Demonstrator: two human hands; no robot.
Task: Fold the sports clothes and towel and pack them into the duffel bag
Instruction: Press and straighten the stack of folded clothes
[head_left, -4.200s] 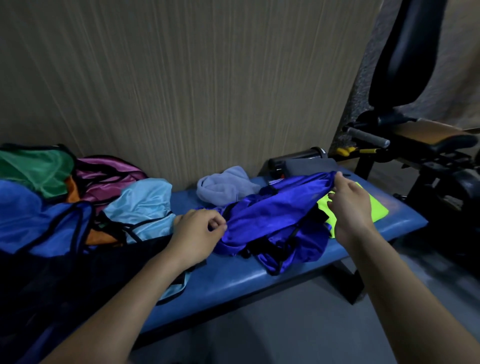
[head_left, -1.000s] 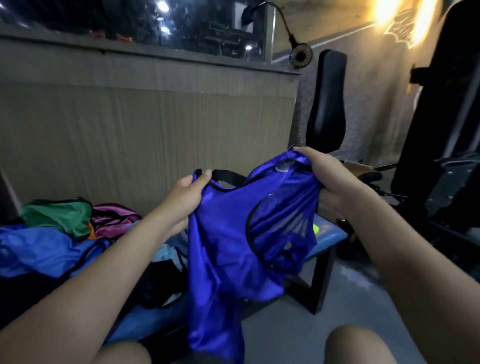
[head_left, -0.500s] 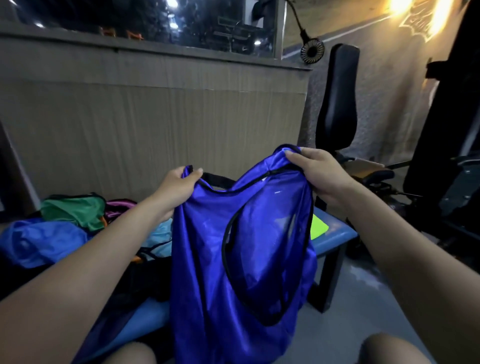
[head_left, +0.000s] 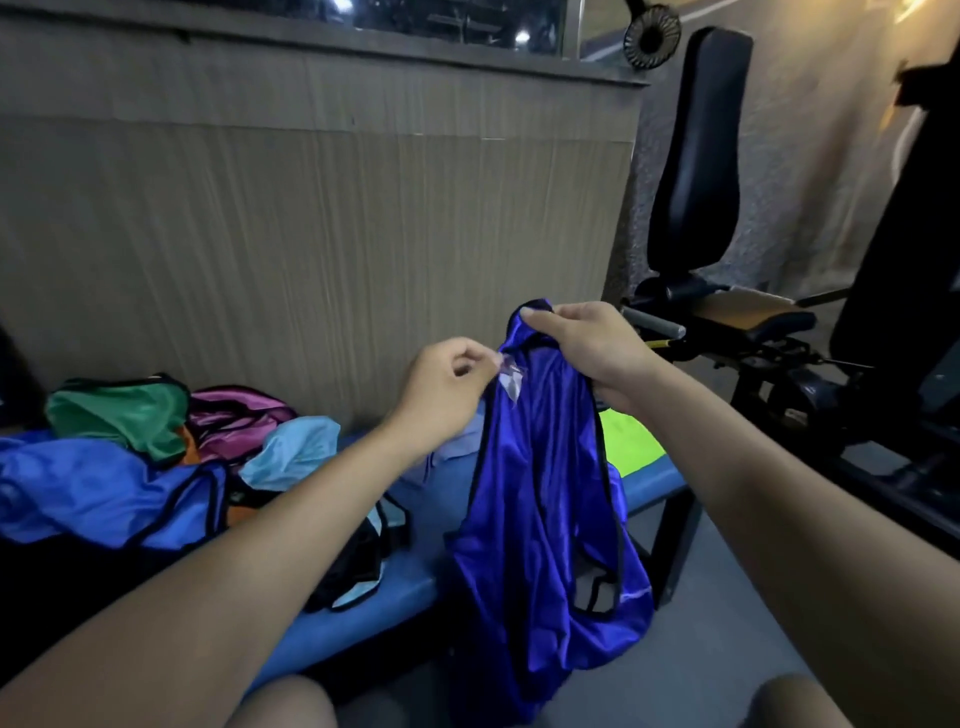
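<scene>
A shiny royal-blue sports vest with black trim hangs in front of me above the blue padded bench. My right hand grips its bunched top edge. My left hand pinches the small label at the vest's neckline, just left of the right hand. On the bench's left end lies a heap of other vests: green, magenta, light blue and mid blue. A neon-yellow garment lies on the bench's right end, behind the hanging vest. A greyish cloth peeks out behind my left wrist.
A ribbed beige wall panel runs behind the bench. A black gym machine with an upright back pad and seat stands to the right. A dark bag-like mass sits at the lower left. My knees show at the bottom.
The two hands have come close together, bunching the vest's top. The left hand let go of the shoulder and now pinches the label. The view has tipped downward.
</scene>
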